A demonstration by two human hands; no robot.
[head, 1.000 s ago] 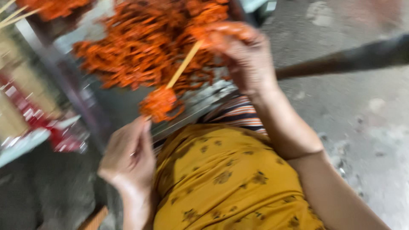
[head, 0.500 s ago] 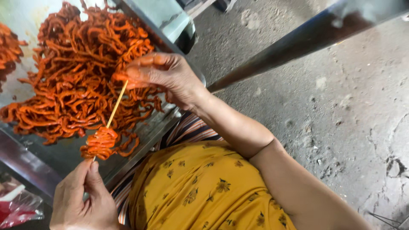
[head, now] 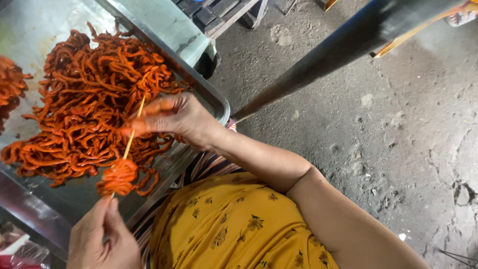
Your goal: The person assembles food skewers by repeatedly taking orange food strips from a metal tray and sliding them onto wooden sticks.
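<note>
My left hand (head: 102,236) pinches the lower end of a thin bamboo skewer (head: 130,139) at the bottom left. A coil of orange marinated strips (head: 117,178) is bunched on the skewer just above those fingers. My right hand (head: 177,118) grips the skewer's upper part, its fingertips stained orange, and the tip pokes out above the fingers. Both hands are over the near edge of a metal tray (head: 211,99) holding a big heap of the same orange strips (head: 87,114).
A second, smaller orange heap (head: 10,84) lies at the tray's far left. A dark metal pole (head: 343,50) slants across the concrete floor (head: 398,149) at the upper right. My yellow flowered garment (head: 234,224) fills the bottom. A plastic bag (head: 22,251) sits at the lower left.
The view has steadied and swung over the tray. My right hand has slid down the skewer, so its tip now shows above the fingers. The coil stays near my left hand.
</note>
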